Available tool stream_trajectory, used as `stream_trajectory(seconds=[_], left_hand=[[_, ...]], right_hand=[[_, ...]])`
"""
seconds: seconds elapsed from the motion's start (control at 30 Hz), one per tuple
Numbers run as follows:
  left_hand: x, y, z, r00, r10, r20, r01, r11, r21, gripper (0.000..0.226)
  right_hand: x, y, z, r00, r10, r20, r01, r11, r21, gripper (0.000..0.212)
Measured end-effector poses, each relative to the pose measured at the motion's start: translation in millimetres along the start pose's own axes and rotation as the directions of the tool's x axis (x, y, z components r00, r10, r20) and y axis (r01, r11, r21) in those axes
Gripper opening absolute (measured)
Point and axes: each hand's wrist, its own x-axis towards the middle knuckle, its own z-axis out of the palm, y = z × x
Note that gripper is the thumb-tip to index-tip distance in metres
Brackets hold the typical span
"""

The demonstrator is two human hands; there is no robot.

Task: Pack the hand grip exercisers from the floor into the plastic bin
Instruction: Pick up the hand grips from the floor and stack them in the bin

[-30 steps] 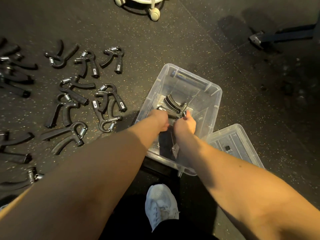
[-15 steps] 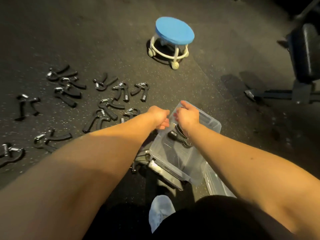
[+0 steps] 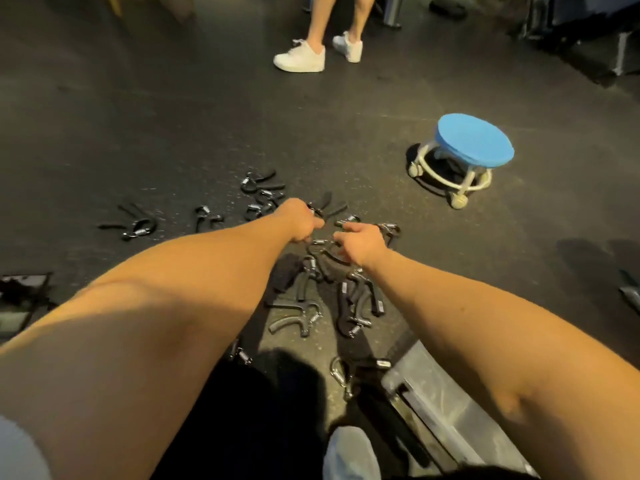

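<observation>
Tags (image 3: 344,287), pale, on a few handles of the hand grip exercisers (image 3: 287,322), too blurred to read; black curved handles and chrome springs, scattered over the dark floor (image 3: 138,133), heaped thickest between the forearms, one just beside the clear plastic bin (image 3: 450,420), half hidden under the right forearm. Left grip (image 3: 299,220) curled over one exerciser at the heap's far edge, right grip (image 3: 362,242) with bent fingers at another's spring; cannot tell whether either holds anything. Beyond, blue-topped stool (image 3: 474,140) on castors and someone's legs in white sneakers (image 3: 299,58).

Pale sleeve (image 3: 15,452) edge at left upper arm; black legwear (image 3: 263,414); white sneaker (image 3: 349,453).
</observation>
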Motion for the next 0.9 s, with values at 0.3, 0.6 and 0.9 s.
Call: stream_trajectory(seconds=[0.3,0.6,0.9], left_hand=[[68,-113,-2,0.998,-0.066,-0.015,0.067,0.988,0.137,0.041],[79,-212,44,0.972,0.115,0.206,-0.160,0.962,0.220,0.060],[66,-250,86,0.900,0.257,0.351,-0.428,0.671,0.606,0.063]], right_hand=[[57,53,117,0.987,0.012,0.161,0.003,0.996,-0.088,0.080],[27,113,136,0.970,-0.053,0.237,0.187,0.785,-0.590,0.049],[24,159,131,0.961,-0.220,0.166,0.253,0.462,-0.850,0.039]])
